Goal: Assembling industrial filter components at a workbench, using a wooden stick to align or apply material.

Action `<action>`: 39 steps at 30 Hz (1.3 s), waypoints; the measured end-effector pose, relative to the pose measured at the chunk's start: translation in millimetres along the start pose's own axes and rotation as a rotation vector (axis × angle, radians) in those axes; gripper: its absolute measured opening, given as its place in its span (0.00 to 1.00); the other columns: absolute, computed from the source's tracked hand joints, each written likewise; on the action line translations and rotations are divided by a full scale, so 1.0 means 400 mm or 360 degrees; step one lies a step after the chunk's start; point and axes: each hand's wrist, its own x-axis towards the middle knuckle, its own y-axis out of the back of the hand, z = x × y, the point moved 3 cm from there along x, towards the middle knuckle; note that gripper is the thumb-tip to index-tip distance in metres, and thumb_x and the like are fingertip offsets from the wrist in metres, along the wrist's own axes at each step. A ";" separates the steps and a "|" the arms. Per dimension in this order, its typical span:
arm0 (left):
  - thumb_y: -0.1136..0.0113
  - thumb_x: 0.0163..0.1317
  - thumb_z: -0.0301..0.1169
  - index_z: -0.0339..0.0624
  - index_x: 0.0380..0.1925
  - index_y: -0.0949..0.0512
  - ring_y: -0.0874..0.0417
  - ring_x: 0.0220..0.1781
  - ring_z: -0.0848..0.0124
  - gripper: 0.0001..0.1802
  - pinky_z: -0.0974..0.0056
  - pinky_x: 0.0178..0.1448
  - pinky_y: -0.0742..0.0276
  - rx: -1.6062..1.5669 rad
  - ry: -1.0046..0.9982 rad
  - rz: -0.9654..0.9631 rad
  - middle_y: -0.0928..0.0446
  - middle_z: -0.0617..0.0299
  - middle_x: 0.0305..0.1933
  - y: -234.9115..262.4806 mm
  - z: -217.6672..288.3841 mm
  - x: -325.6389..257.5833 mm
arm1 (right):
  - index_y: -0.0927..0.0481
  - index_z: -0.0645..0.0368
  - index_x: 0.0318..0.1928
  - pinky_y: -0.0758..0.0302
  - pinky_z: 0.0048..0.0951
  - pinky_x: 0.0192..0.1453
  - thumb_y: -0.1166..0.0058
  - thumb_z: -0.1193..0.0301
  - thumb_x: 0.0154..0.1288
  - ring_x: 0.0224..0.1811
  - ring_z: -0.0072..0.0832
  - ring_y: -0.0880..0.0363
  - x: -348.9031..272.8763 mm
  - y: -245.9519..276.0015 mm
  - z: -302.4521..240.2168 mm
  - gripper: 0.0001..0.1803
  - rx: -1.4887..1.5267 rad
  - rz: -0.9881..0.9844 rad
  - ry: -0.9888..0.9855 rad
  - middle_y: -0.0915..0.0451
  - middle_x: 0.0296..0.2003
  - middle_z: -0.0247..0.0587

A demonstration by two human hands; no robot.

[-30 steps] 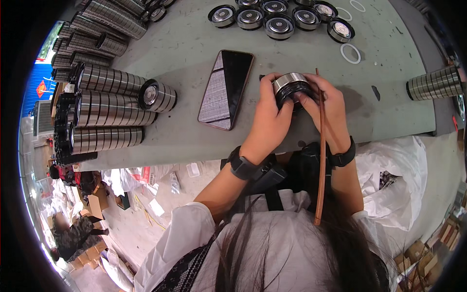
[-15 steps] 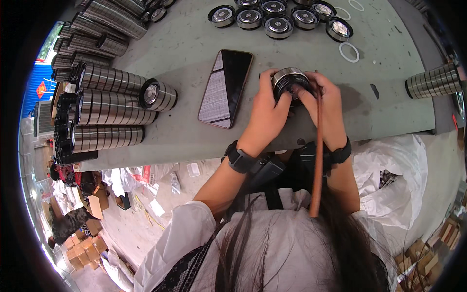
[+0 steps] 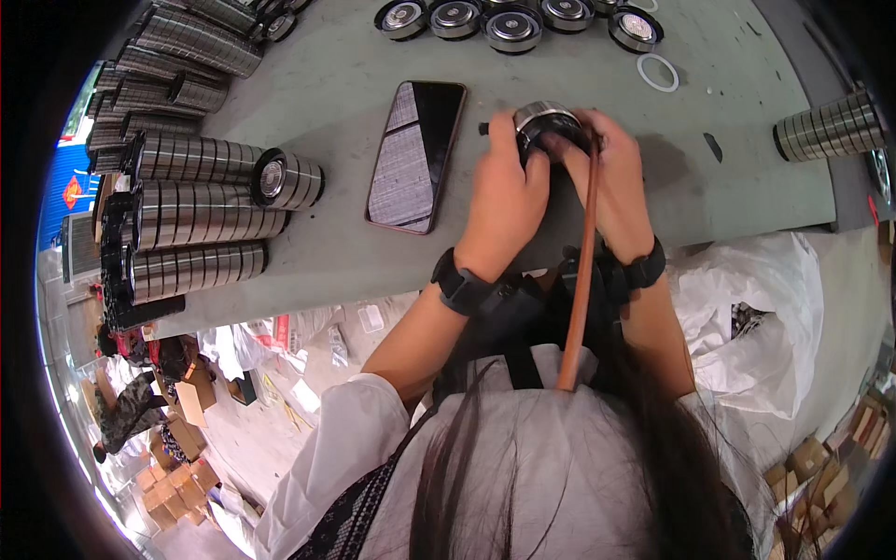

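Between both hands, above the near part of the table, is a round steel-and-black lid [image 3: 543, 114], its dark hollow side facing me. My left hand [image 3: 507, 201] is closed round its left side. On the other side my right hand [image 3: 618, 182] grips the lid, its thumb pressed into the hollow; the fingertips are partly hidden and blurred. A long thin brown rod [image 3: 582, 271] runs from the right hand's fingers down to my chest; how it is held cannot be told. A phone [image 3: 415, 157] with a dark, reflecting screen lies left of my left hand.
Several loose lids [image 3: 513, 30] lie at the far side, with a white ring [image 3: 658, 73] nearby. Stacked lids [image 3: 210, 210] line the table's left; another stack [image 3: 829, 127] lies far right. A white sack [image 3: 747, 336] is below the table's right edge, cardboard boxes [image 3: 177, 495] lower left.
The view has shifted slightly. Both hands still hold the lid, and my right thumb has moved within its hollow. The rod's lower end has swung left.
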 end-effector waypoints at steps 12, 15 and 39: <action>0.34 0.51 0.30 0.35 0.56 0.38 0.23 0.50 0.61 0.34 0.60 0.55 0.28 -0.0354 -0.0081 -0.0165 0.27 0.48 0.50 0.018 0.032 0.008 | 0.23 0.73 0.44 0.26 0.23 0.42 0.38 0.74 0.57 0.37 0.20 0.22 0.020 0.012 -0.008 0.17 0.0603 -0.0360 -0.0366 0.18 0.35 0.41; 0.31 0.50 0.31 0.36 0.55 0.36 0.24 0.51 0.62 0.34 0.61 0.56 0.28 -0.0369 0.0032 0.0013 0.27 0.50 0.50 0.005 0.017 -0.004 | 0.25 0.71 0.44 0.25 0.23 0.46 0.39 0.81 0.54 0.39 0.22 0.22 0.007 0.002 0.001 0.16 0.0498 -0.0147 0.0021 0.20 0.37 0.41; 0.39 0.59 0.26 0.33 0.53 0.32 0.24 0.46 0.73 0.22 0.70 0.51 0.27 -0.0608 -0.0028 0.0122 0.25 0.58 0.46 0.061 0.084 0.001 | 0.26 0.70 0.49 0.26 0.22 0.47 0.44 0.78 0.61 0.42 0.21 0.22 -0.025 -0.021 -0.086 0.16 0.0937 -0.0116 -0.0197 0.20 0.40 0.40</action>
